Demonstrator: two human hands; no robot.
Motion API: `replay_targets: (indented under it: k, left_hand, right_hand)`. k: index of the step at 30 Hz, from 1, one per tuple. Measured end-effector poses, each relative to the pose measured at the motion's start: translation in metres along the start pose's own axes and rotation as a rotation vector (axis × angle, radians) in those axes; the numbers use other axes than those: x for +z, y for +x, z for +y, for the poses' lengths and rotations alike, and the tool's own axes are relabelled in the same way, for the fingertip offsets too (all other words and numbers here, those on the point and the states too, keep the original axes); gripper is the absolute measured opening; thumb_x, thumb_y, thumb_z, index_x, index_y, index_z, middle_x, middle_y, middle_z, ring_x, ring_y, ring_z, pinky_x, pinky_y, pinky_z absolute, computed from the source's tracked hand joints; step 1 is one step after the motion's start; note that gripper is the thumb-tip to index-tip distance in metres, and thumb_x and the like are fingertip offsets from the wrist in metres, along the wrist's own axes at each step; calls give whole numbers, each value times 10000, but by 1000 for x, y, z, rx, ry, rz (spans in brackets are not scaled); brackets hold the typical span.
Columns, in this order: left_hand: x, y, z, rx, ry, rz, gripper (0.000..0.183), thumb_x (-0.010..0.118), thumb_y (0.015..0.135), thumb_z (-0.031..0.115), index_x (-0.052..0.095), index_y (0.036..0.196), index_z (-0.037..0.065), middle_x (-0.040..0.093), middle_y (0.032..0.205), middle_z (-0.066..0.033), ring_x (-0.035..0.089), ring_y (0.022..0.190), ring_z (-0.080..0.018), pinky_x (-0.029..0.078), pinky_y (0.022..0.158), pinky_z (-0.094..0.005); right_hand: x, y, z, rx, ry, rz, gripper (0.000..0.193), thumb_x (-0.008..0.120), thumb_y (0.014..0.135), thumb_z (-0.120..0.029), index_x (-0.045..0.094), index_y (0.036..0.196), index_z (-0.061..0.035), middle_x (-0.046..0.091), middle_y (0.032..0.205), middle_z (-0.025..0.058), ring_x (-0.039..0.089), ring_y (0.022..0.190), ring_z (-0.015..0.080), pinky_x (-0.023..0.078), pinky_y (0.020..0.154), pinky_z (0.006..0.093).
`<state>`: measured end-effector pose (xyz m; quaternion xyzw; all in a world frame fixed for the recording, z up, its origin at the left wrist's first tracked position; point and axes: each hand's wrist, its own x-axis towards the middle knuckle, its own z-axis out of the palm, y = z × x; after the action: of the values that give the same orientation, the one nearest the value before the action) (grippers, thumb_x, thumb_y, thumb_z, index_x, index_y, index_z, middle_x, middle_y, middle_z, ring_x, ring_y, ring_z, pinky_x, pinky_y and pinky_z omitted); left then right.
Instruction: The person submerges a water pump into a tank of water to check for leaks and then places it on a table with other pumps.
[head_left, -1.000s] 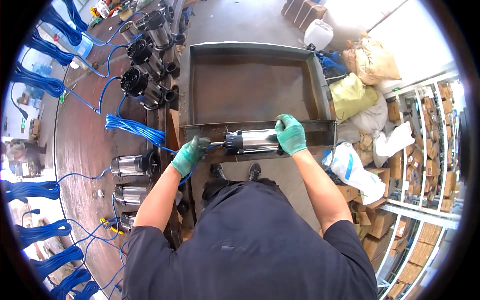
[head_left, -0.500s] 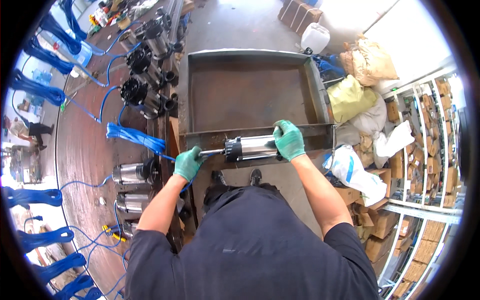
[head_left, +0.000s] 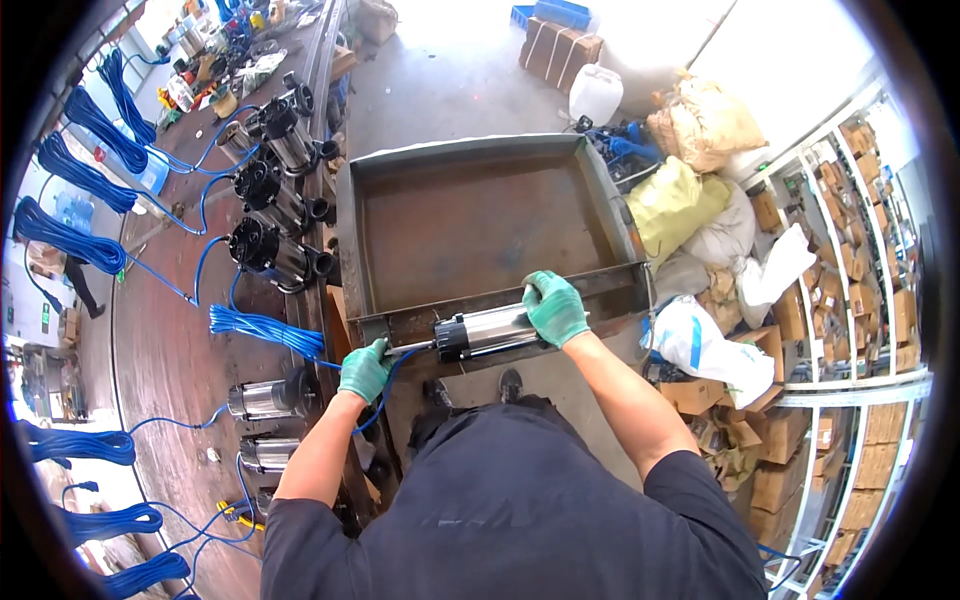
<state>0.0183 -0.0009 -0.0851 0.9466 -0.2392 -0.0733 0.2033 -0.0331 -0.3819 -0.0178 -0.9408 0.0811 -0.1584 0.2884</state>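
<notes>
A silver cylindrical submersible pump [head_left: 488,330] with a black end lies level across the near edge of a shallow metal tank [head_left: 480,220]. My right hand [head_left: 556,310], in a green glove, is wrapped over the pump's right part from above. My left hand [head_left: 366,370], also gloved in green, is closed around the left end of a thin metal rod [head_left: 412,347] that meets the pump's black end. What else lies within the left fist is hidden. A blue cable [head_left: 387,402] loops down beside that hand.
On the workbench [head_left: 165,330] to my left stand several upright pumps [head_left: 265,250], with other pumps [head_left: 268,400] lying nearer. Coiled blue cables [head_left: 265,330] rest on it and hang at its far side. Sacks [head_left: 680,205], cartons [head_left: 695,393] and a shelf rack [head_left: 850,390] line the right.
The view has shifted, so the tank appears lower and further left. Both hands keep their holds, and the pump and rod now tilt slightly, right end higher.
</notes>
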Motion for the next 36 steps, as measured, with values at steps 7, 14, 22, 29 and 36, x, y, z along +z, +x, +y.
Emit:
replay_targets:
  k: [7,14,22,29,36]
  left_hand:
    - [-22,12,5,-145,-273,-250,432,703,917,493,699,959,64,719,792,-187,700,669,-306,542,636,-406]
    - [-27,23,2,-792,-1306,-542,293,660,987,349,651,1091,74,706,911,-72,643,736,-148,515,656,-294]
    - [-20,12,-8,-159,-933,-323,237,771,915,152,620,1077,68,608,855,6,553,757,-79,501,669,-269]
    - [-41,35,-7,-89,-301,-594,354,791,877,319,715,1021,6,731,851,-111,680,718,-225,553,683,-367]
    - [-6,11,1,105,174,-39,331,741,853,428,662,783,114,679,709,-169,681,694,-372,530,649,-482]
  right_hand:
    - [1,1,1,8,-8,-15,135,629,890,-170,703,958,-81,702,958,138,665,918,354,542,840,452]
    - [-2,1,-2,6,21,-11,123,639,873,-160,698,952,-86,696,949,135,664,908,353,544,829,451]
    - [-4,0,-4,-5,8,-12,120,650,857,-146,692,945,-76,694,934,144,664,892,354,544,812,453]
    - [-3,1,-4,-24,6,-4,107,650,856,-131,691,939,-76,693,927,150,666,882,360,546,800,451]
    - [0,-1,0,-20,19,8,106,651,856,-142,686,935,-80,688,920,149,663,885,356,544,803,453]
